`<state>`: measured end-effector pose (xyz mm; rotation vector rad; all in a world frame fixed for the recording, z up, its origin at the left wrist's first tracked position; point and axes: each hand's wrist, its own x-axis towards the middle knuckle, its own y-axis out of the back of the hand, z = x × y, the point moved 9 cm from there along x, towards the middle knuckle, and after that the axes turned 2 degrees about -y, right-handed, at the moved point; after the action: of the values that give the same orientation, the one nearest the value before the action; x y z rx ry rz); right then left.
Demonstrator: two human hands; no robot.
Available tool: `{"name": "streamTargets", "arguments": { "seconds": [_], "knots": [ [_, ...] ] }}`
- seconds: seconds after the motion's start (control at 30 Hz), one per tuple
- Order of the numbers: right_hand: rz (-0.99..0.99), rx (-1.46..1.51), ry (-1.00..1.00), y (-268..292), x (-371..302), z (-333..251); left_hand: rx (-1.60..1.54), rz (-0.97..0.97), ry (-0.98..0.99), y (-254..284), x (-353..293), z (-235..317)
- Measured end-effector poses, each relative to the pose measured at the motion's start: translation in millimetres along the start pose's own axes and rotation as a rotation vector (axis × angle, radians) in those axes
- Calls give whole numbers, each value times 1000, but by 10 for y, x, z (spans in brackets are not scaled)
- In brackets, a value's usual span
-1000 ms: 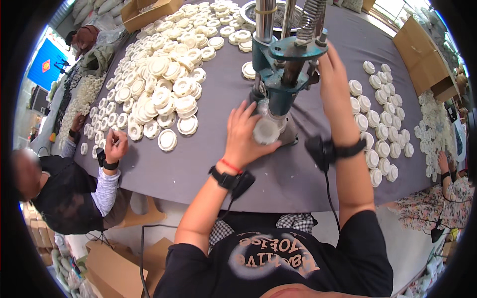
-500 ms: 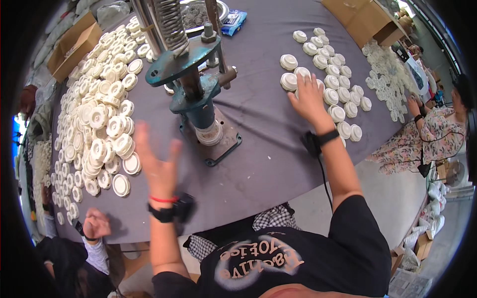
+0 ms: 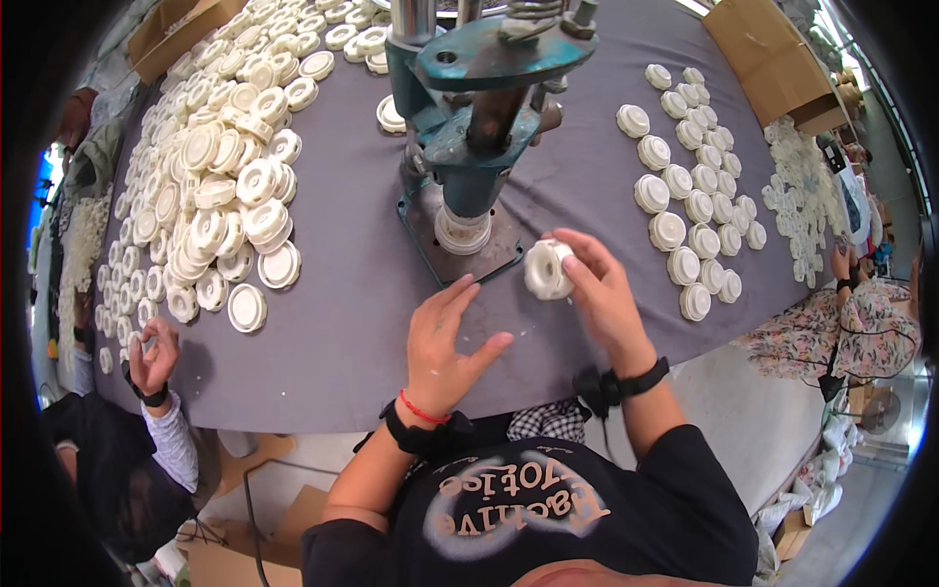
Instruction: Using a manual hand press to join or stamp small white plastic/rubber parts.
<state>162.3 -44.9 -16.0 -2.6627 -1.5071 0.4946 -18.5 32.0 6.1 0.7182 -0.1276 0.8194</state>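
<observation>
My right hand [image 3: 608, 301] pinches a round white plastic cap [image 3: 547, 271] by its edge. It is tilted, with its hollow middle facing toward the left. My left hand [image 3: 442, 354] is spread open with nothing in it, its fingertips close to the front edge of the press base. A teal hand press [image 3: 479, 161] stands on the table, and beneath its ram sits another white round piece [image 3: 462, 237]. Right of my right hand lie several white caps [image 3: 698, 207] in loose rows, knobs up.
A large heap of white round parts [image 3: 220, 191] covers the left side. Cardboard boxes [image 3: 773, 54] stand at the far corners, with translucent pieces [image 3: 797, 196] at the far right. Two co-workers sit nearby; one's hand [image 3: 155, 354] is at the left table edge.
My right hand has come back from the rows toward the press, now holding a white cap. My left hand has moved right, from beside the heap to the press base. The view has shifted.
</observation>
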Motion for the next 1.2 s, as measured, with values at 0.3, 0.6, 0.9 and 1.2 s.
{"name": "streamTargets", "arguments": {
  "seconds": [0.3, 0.6, 0.9, 1.2],
  "knots": [
    [57, -348, 51, -653, -63, -33, 104, 195, 137, 200, 304, 26],
    [-162, -353, -146, -659, 582, 27, 63, 70, 9, 53, 878, -587],
    [497, -674, 1320, -730, 253, -2569, 113, 321, 48, 40, 690, -554],
    [359, -1322, 1597, -1278, 493, -3501, -38, 138, 28, -61, 803, -667]
  ]
}}
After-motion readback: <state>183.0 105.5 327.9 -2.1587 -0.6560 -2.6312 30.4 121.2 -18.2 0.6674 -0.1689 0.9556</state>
